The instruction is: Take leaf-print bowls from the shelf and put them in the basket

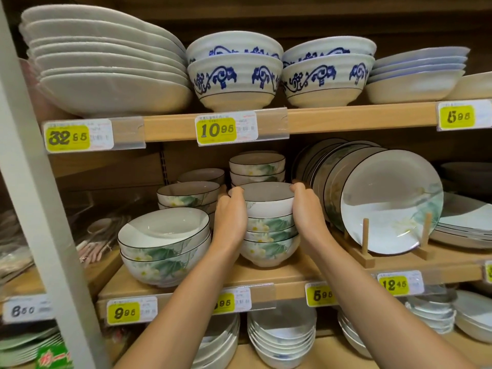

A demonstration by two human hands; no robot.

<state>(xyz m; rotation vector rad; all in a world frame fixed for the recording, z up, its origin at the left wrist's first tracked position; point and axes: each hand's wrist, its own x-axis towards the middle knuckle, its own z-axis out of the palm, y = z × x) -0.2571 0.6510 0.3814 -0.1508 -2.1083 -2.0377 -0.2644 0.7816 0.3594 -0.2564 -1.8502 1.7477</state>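
Both hands are on the top bowl [266,202] of a stack of leaf-print bowls [269,243] on the middle shelf [266,278]. The left hand [230,217] curls its fingers round the bowl's left side and the right hand [306,211] does the same on the right, so it's cupped between them. Just left of the left hand sit two bigger bowls [162,249]. Right of the right hand, plates [386,203] stand on edge in a wooden rack [366,249].
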